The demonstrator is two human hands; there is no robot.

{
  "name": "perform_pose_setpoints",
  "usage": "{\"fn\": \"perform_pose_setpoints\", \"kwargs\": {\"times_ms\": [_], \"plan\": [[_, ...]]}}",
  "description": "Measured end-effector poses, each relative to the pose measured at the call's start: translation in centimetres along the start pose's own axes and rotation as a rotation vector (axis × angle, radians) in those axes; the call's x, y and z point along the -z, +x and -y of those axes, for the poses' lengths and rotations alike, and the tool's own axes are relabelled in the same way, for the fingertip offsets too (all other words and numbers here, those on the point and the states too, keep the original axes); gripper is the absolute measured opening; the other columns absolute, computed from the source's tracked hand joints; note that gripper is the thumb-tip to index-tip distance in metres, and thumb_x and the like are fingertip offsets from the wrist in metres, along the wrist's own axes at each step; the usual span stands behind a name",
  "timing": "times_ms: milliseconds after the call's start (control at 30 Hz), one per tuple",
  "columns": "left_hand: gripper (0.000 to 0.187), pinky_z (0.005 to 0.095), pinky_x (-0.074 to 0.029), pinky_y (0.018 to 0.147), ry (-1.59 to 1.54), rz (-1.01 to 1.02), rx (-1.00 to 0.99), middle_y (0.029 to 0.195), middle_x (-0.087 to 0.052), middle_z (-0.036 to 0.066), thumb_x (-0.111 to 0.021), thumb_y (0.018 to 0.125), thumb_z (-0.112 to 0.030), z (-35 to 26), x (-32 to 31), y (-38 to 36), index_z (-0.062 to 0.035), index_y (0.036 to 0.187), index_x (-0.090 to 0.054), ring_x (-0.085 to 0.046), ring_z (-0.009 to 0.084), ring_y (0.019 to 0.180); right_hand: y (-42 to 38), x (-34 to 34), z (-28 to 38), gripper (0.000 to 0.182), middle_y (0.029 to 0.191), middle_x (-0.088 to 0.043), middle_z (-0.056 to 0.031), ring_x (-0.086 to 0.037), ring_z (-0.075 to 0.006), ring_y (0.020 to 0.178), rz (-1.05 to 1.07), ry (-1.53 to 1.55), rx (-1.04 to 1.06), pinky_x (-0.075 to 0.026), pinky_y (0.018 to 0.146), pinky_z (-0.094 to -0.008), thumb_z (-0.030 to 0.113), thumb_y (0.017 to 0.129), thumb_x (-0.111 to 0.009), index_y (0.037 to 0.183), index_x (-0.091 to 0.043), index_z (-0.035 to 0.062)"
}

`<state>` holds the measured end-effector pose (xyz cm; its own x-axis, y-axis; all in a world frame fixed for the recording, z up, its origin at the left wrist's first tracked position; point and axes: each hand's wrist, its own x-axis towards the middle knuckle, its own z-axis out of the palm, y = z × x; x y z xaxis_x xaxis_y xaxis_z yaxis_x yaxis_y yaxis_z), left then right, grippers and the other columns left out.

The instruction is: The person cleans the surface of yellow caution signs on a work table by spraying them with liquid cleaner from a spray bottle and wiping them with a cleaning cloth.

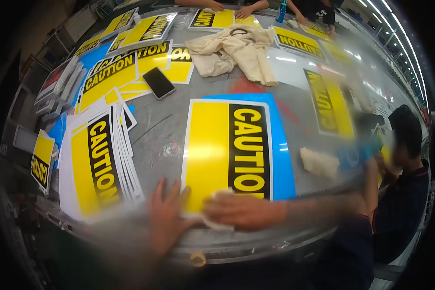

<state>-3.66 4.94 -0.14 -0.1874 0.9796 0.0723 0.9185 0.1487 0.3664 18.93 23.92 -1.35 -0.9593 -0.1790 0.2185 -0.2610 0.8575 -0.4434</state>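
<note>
A yellow and black CAUTION sign (210,140) lies on a blue sheet (283,169) on the grey table. At its lower left corner my left hand (166,217) rests with the fingers spread, holding nothing. My right hand (241,211) presses a pale cloth (221,223) against the lower edge of the sign, its fingers partly blurred. Left of my left hand is a fanned stack of CAUTION signs (84,169) with white edges.
A phone (158,83) lies beyond the stack, near more signs (108,75). Beige cloths (237,50) are heaped at the far side. A folded cloth (320,163) sits to the right. A co-worker (401,193) is at the right; other people's hands (245,11) show at the far edge.
</note>
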Motion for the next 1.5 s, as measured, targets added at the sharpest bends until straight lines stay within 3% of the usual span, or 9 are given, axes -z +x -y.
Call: {"fn": "perform_pose_setpoints", "kwargs": {"times_ms": [267, 467, 600, 633, 667, 800, 967, 1167, 1500], "plan": [[0.099, 0.0680, -0.024, 0.128, -0.049, 0.074, -0.062, 0.162, -0.055, 0.029, -0.091, 0.076, -0.062, 1.7, -1.0, -0.6, 0.0020, 0.147, -0.067, -0.034, 0.0532, 0.160, 0.1, 4.7, -13.6, 0.063, 0.160, -0.057, -0.0194, -0.047, -0.0444, 0.153, -0.297, -0.338, -0.322, -0.039, 0.129, -0.0521, 0.006, 0.087, -0.074, 0.150, -0.063, 0.0061], [0.093, 0.0617, -0.016, 0.135, -0.081, 0.210, -0.085, 0.179, -0.032, 0.025, -0.078, 0.097, -0.043, 2.3, 0.0, -0.9, -0.0024, 0.171, -0.039, -0.018, 0.0485, 0.168, 2.3, 0.5, -3.1, 0.060, 0.163, -0.055, -0.0170, -0.047, -0.0417, 0.155, -0.075, 0.036, 0.008, -0.038, 0.130, -0.0533, 0.008, 0.093, -0.076, 0.151, -0.062, 0.0038], [0.110, 0.0658, -0.009, 0.135, -0.201, 0.070, 0.023, 0.181, -0.029, 0.024, -0.086, 0.087, -0.050, 2.5, -0.6, -1.3, -0.0059, 0.174, -0.034, -0.016, 0.0515, 0.168, 2.9, 0.1, -6.2, 0.061, 0.158, -0.058, -0.0182, -0.051, -0.0410, 0.150, -0.149, 0.045, 0.120, -0.042, 0.126, -0.0508, 0.009, 0.092, -0.078, 0.150, -0.061, 0.0048], [0.110, 0.0676, -0.033, 0.126, 0.009, -0.080, -0.011, 0.159, -0.056, 0.031, -0.087, 0.075, -0.071, 4.5, -4.2, -2.0, -0.0042, 0.158, -0.058, -0.047, 0.0554, 0.151, 3.4, 0.7, -7.8, 0.064, 0.154, -0.059, -0.0203, -0.052, -0.0420, 0.148, -0.086, 0.103, -0.130, -0.041, 0.125, -0.0505, 0.009, 0.089, -0.080, 0.150, -0.061, 0.0056], [0.108, 0.0699, -0.016, 0.133, -0.220, 0.039, 0.084, 0.172, -0.042, 0.030, -0.090, 0.078, -0.063, 3.4, -2.6, -1.9, 0.0034, 0.157, -0.058, -0.020, 0.0610, 0.164, 2.7, 0.5, -10.1, 0.063, 0.148, -0.061, -0.0231, -0.054, -0.0425, 0.145, -0.288, -0.030, -0.088, -0.041, 0.125, -0.0512, 0.009, 0.088, -0.080, 0.148, -0.061, 0.0059], [0.096, 0.0649, -0.017, 0.134, -0.159, 0.096, 0.054, 0.178, -0.039, 0.021, -0.090, 0.085, -0.039, 1.5, 0.3, -0.7, 0.0004, 0.164, -0.051, -0.018, 0.0548, 0.167, 4.1, 4.1, -8.3, 0.053, 0.151, -0.065, -0.0134, -0.056, -0.0382, 0.140, -0.223, -0.262, -0.320, -0.045, 0.121, -0.0504, 0.011, 0.089, -0.079, 0.141, -0.070, 0.0079], [0.111, 0.0656, -0.013, 0.135, -0.195, 0.078, 0.087, 0.185, -0.023, 0.020, -0.091, 0.084, -0.048, 2.3, -0.7, -1.4, -0.0032, 0.171, -0.039, -0.007, 0.0487, 0.171, 4.5, -1.2, -2.1, 0.053, 0.148, -0.066, -0.0081, -0.057, -0.0329, 0.143, -0.080, -0.107, 0.075, -0.049, 0.117, -0.0483, 0.013, 0.094, -0.073, 0.147, -0.069, 0.0146], [0.125, 0.0636, -0.012, 0.136, -0.219, 0.082, 0.140, 0.185, -0.012, 0.027, -0.092, 0.082, -0.050, 2.0, -0.8, -1.1, -0.0006, 0.175, -0.026, -0.006, 0.0489, 0.171, 7.7, 2.9, -8.8, 0.049, 0.141, -0.072, -0.0064, -0.065, -0.0348, 0.125, -0.150, -0.245, -0.292, -0.051, 0.104, -0.0473, 0.007, 0.094, -0.070, 0.143, -0.070, 0.0144], [0.135, 0.0633, -0.012, 0.136, -0.247, 0.101, 0.189, 0.184, -0.008, 0.030, -0.096, 0.077, -0.050, 1.7, -0.3, -0.7, -0.0002, 0.177, -0.019, -0.004, 0.0482, 0.172, 8.3, 0.5, -6.6, 0.047, 0.145, -0.068, -0.0082, -0.061, -0.0336, 0.131, -0.054, -0.076, -0.183, -0.052, 0.101, -0.0464, 0.009, 0.091, -0.073, 0.138, -0.072, 0.0101]]}}
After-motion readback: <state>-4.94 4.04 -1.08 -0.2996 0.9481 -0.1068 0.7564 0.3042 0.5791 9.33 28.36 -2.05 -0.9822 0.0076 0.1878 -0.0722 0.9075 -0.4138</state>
